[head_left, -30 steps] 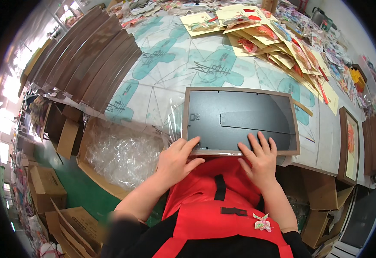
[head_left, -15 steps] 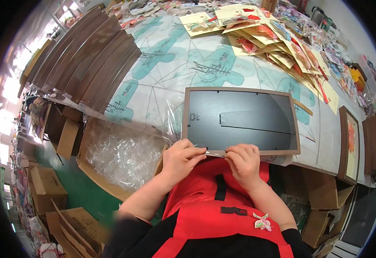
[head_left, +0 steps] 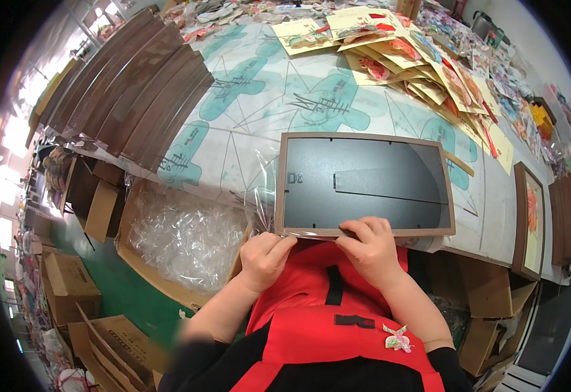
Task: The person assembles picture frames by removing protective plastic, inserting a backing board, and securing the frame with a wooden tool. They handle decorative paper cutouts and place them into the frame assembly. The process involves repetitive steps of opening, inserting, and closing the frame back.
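Frame (head_left: 364,185) lies face down at the table's (head_left: 246,140) near edge, half in a clear bag (head_left: 262,196). Left hand (head_left: 264,256) and right hand (head_left: 370,247) both pinch its lower rim. Best to keep the grips level and the film taut to avoid snagging corners.

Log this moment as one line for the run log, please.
left hand: pinching near edge of picture frame | right hand: pinching same edge | frame: face down on table | clear plastic film at frame's left edge
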Motion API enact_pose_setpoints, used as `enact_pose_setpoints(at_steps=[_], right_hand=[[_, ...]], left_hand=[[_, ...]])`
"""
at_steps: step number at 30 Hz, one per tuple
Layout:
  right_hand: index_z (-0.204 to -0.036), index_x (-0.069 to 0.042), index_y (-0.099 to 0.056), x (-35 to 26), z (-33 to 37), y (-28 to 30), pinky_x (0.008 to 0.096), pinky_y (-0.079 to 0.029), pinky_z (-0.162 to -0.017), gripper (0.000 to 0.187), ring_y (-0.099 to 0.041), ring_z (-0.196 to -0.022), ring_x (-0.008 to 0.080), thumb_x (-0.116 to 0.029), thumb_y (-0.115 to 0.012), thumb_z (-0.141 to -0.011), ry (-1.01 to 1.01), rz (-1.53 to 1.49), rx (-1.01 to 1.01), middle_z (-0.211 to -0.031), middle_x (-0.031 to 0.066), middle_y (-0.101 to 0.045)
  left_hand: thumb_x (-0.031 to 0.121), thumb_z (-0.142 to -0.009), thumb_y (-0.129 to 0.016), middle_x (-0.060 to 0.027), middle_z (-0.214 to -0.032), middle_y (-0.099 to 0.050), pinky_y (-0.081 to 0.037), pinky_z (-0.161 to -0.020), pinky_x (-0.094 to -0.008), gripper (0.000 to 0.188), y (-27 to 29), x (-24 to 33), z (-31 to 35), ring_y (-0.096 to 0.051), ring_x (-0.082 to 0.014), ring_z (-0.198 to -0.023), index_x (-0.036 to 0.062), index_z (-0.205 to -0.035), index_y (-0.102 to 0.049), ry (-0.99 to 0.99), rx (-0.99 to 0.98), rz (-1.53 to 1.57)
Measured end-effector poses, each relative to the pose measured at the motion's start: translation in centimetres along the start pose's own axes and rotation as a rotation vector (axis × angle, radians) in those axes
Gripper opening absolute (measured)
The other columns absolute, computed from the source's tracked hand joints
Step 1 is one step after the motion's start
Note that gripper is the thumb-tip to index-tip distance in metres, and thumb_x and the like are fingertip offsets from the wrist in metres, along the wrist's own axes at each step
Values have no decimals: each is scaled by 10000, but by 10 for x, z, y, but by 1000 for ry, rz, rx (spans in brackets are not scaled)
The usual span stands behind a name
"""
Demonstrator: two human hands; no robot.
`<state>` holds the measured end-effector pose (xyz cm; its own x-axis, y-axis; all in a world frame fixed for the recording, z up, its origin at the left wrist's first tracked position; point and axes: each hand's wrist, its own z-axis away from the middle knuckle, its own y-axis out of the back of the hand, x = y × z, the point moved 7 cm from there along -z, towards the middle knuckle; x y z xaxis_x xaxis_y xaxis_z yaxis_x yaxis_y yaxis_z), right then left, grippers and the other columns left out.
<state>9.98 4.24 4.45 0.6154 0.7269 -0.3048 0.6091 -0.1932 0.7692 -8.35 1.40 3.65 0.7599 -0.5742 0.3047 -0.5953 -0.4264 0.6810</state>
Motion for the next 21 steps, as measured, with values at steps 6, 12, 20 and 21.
enact_pose_setpoints(at_steps=[6,12,20,21], right_hand=[[-696,-119,-608,-9,8,-11,357,-379,-804,55,-520,-962,171,-140,-644,-661,56,222,-23,-1183,-10,-595],[-793,-136,-640,-5,1,-2,340,-376,-785,129,-549,-858,164,-96,-700,-686,-98,-20,130,-1027,-41,-640],[-811,-161,-647,-2,0,-5,324,-363,-756,165,-549,-818,152,-106,-709,-668,-101,-59,191,-857,-61,-603],[-808,-163,-644,-4,1,-6,329,-361,-760,161,-549,-827,151,-112,-702,-667,-76,-40,185,-866,-63,-601]], left_hand=[[63,-697,-788,-24,-608,-502,-383,-453,-286,204,-7,-37,27,-461,-142,-490,56,-801,-612,700,89,429],[58,-690,-795,-38,-631,-502,-396,-500,-259,343,-7,-26,0,-452,-128,-529,58,-1015,-686,496,28,275],[74,-707,-763,-31,-631,-499,-432,-497,-293,268,-8,-23,-7,-523,-169,-543,145,-964,-732,370,-47,311],[65,-708,-758,-29,-628,-497,-429,-494,-294,267,-9,-23,-7,-521,-169,-540,146,-961,-732,360,-37,335]])
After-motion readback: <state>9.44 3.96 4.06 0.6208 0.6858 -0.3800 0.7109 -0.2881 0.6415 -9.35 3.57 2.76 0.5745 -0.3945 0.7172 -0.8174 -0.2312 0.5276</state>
